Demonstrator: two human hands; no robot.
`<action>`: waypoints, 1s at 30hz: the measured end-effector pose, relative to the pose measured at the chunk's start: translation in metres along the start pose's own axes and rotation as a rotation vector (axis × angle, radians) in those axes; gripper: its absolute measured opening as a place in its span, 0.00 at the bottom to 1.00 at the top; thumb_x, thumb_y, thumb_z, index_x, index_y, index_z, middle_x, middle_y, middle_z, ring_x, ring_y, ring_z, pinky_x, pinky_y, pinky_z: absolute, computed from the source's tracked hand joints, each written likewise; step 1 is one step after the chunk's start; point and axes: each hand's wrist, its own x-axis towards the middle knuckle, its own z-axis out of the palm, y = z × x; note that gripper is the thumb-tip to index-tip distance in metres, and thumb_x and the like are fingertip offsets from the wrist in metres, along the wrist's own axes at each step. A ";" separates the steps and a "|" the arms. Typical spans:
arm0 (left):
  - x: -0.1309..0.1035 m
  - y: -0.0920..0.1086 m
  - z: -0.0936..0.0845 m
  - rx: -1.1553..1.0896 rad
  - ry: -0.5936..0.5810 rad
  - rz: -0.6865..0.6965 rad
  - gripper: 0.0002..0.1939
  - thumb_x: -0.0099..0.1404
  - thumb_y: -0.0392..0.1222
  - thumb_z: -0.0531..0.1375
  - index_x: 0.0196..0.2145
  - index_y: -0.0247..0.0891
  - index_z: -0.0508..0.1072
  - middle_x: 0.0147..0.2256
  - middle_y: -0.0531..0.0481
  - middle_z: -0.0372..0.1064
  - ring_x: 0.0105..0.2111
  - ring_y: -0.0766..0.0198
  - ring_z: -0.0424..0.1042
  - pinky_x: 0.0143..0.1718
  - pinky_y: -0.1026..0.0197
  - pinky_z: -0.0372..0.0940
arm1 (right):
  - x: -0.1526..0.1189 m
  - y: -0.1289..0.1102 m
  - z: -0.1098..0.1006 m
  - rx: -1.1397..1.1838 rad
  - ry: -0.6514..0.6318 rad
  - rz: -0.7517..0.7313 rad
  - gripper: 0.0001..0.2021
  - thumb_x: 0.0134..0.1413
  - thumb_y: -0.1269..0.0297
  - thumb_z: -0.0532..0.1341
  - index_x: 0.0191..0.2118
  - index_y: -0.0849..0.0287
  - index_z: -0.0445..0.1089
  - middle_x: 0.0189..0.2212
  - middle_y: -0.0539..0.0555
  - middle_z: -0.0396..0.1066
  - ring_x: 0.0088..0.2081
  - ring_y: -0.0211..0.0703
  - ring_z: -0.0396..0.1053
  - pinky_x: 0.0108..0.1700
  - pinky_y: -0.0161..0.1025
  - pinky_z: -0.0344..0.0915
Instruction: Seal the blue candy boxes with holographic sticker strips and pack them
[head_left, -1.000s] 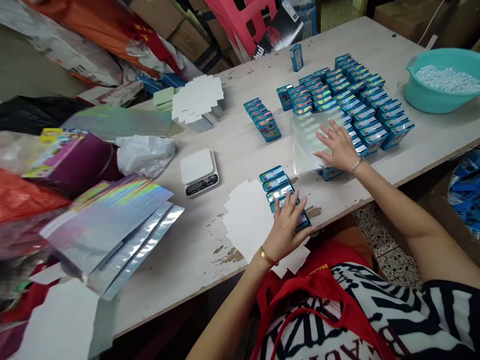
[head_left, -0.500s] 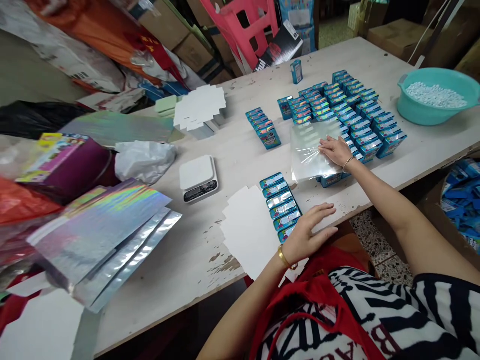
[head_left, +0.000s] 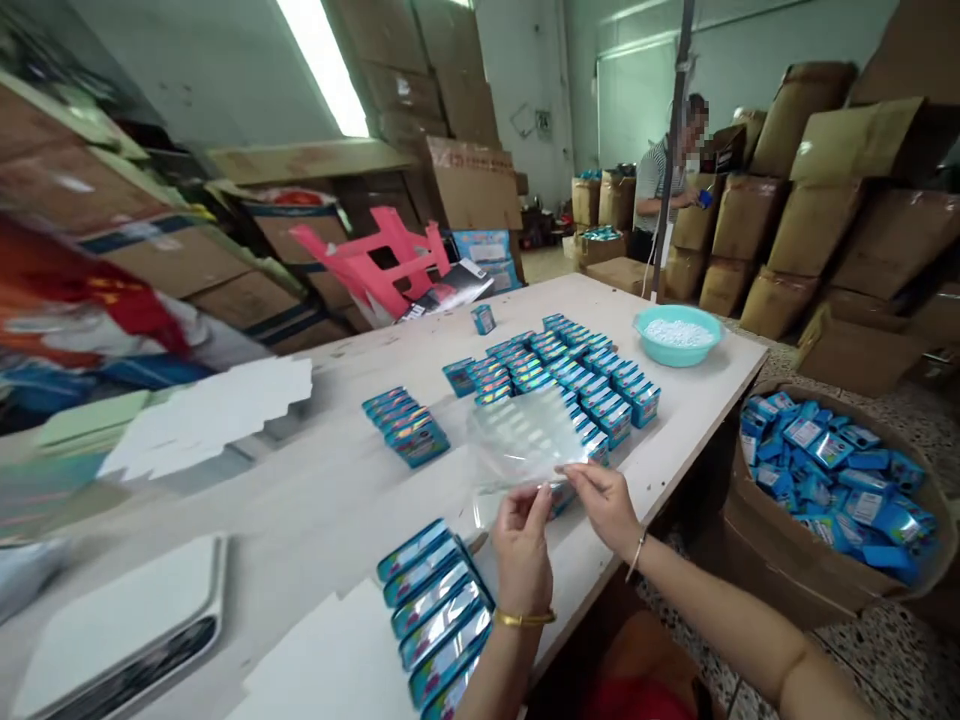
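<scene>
A stack of clear plastic sheets or bags (head_left: 517, 435) lies over part of the rows of blue boxes (head_left: 577, 370). My left hand (head_left: 523, 545), with a gold bracelet, pinches the near edge of the plastic between thumb and fingers. Beside it, my right hand (head_left: 606, 503) pinches the same edge nearer its right corner. A row of blue boxes (head_left: 439, 620) stands left of my left wrist, next to white card sheets (head_left: 322, 665). Farther back sits a smaller group of blue boxes (head_left: 405, 425).
A turquoise basin (head_left: 679, 350) of small white pieces sits at the table's far right. A large carton (head_left: 787, 560) of blue packs stands beside the table. A white scale (head_left: 127, 630) is at left. A person (head_left: 660, 190) stands in the background near stacked cartons.
The view has swung up and right. My left hand has moved from beside the box row to the plastic and closed on its edge. My right hand, earlier flat on the plastic, now pinches it.
</scene>
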 end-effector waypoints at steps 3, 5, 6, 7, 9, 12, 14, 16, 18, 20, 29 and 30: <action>-0.019 -0.006 0.004 0.025 0.070 -0.062 0.31 0.45 0.60 0.72 0.40 0.39 0.68 0.37 0.53 0.68 0.37 0.64 0.69 0.32 0.64 0.62 | -0.020 -0.004 -0.007 0.194 0.110 0.123 0.20 0.60 0.44 0.58 0.41 0.52 0.81 0.40 0.53 0.80 0.45 0.49 0.76 0.53 0.49 0.71; -0.030 -0.006 0.008 0.051 -0.002 -0.091 0.32 0.46 0.62 0.72 0.41 0.40 0.69 0.37 0.51 0.68 0.36 0.64 0.69 0.31 0.64 0.61 | -0.031 -0.008 -0.009 0.244 0.146 0.148 0.20 0.60 0.44 0.59 0.42 0.52 0.80 0.42 0.53 0.80 0.47 0.50 0.75 0.54 0.50 0.71; -0.035 -0.005 0.011 0.067 -0.072 -0.087 0.31 0.47 0.63 0.71 0.40 0.39 0.70 0.35 0.51 0.68 0.34 0.64 0.68 0.31 0.63 0.61 | -0.036 -0.010 -0.011 0.251 0.154 0.152 0.20 0.61 0.44 0.58 0.43 0.52 0.80 0.43 0.53 0.80 0.48 0.50 0.75 0.55 0.50 0.71; -0.040 -0.002 0.014 0.086 -0.146 -0.070 0.29 0.48 0.63 0.70 0.37 0.38 0.72 0.33 0.52 0.68 0.32 0.65 0.67 0.32 0.63 0.61 | -0.041 -0.012 -0.013 0.250 0.160 0.155 0.20 0.61 0.45 0.58 0.43 0.52 0.80 0.43 0.53 0.80 0.48 0.50 0.75 0.55 0.50 0.71; -0.049 0.005 0.018 0.132 -0.272 -0.013 0.26 0.50 0.64 0.69 0.32 0.37 0.74 0.27 0.53 0.65 0.29 0.66 0.63 0.34 0.63 0.62 | -0.051 -0.016 -0.019 0.225 0.176 0.154 0.20 0.62 0.45 0.57 0.43 0.52 0.80 0.43 0.53 0.79 0.48 0.50 0.75 0.55 0.51 0.71; -0.059 0.017 0.020 0.185 -0.330 0.071 0.25 0.50 0.64 0.69 0.26 0.37 0.74 0.23 0.53 0.63 0.28 0.66 0.61 0.32 0.63 0.61 | -0.066 -0.025 -0.036 0.073 0.215 0.051 0.20 0.64 0.47 0.56 0.52 0.51 0.75 0.53 0.55 0.74 0.56 0.51 0.70 0.62 0.54 0.65; -0.064 0.021 0.017 0.194 -0.308 0.106 0.25 0.50 0.64 0.69 0.21 0.38 0.70 0.22 0.55 0.60 0.26 0.67 0.59 0.30 0.64 0.60 | -0.078 -0.031 -0.049 -0.106 0.235 -0.075 0.25 0.63 0.49 0.57 0.62 0.50 0.66 0.62 0.57 0.65 0.63 0.52 0.62 0.66 0.56 0.58; -0.068 0.022 0.011 0.213 -0.263 0.106 0.28 0.49 0.63 0.69 0.17 0.38 0.64 0.20 0.56 0.56 0.24 0.69 0.56 0.27 0.65 0.57 | -0.090 -0.036 -0.056 -0.262 0.214 -0.168 0.32 0.59 0.47 0.61 0.65 0.52 0.60 0.62 0.61 0.63 0.63 0.54 0.60 0.66 0.56 0.57; -0.074 0.021 0.002 0.261 -0.255 0.077 0.30 0.49 0.64 0.69 0.16 0.38 0.60 0.18 0.57 0.52 0.22 0.70 0.52 0.24 0.65 0.53 | -0.100 -0.038 -0.057 -0.328 0.096 -0.160 0.32 0.53 0.45 0.65 0.60 0.56 0.64 0.52 0.62 0.69 0.53 0.53 0.67 0.58 0.52 0.65; -0.081 0.019 -0.009 0.320 -0.297 0.041 0.31 0.52 0.66 0.66 0.16 0.38 0.60 0.18 0.57 0.52 0.22 0.70 0.52 0.24 0.65 0.52 | -0.110 -0.036 -0.054 -0.279 -0.104 -0.072 0.23 0.54 0.44 0.63 0.47 0.57 0.70 0.37 0.54 0.71 0.39 0.45 0.69 0.45 0.44 0.69; -0.094 -0.014 -0.046 0.194 -0.108 -0.047 0.33 0.54 0.72 0.61 0.16 0.38 0.60 0.17 0.56 0.53 0.20 0.71 0.53 0.24 0.64 0.52 | -0.108 -0.001 -0.066 -0.026 -0.250 0.161 0.19 0.61 0.44 0.59 0.30 0.56 0.63 0.25 0.46 0.63 0.27 0.35 0.60 0.33 0.35 0.60; -0.098 -0.016 -0.043 0.178 -0.126 -0.058 0.34 0.52 0.73 0.62 0.15 0.38 0.60 0.17 0.57 0.53 0.20 0.72 0.52 0.23 0.64 0.51 | -0.110 -0.001 -0.065 -0.018 -0.312 0.189 0.19 0.59 0.43 0.60 0.32 0.55 0.63 0.26 0.46 0.63 0.28 0.36 0.61 0.32 0.34 0.61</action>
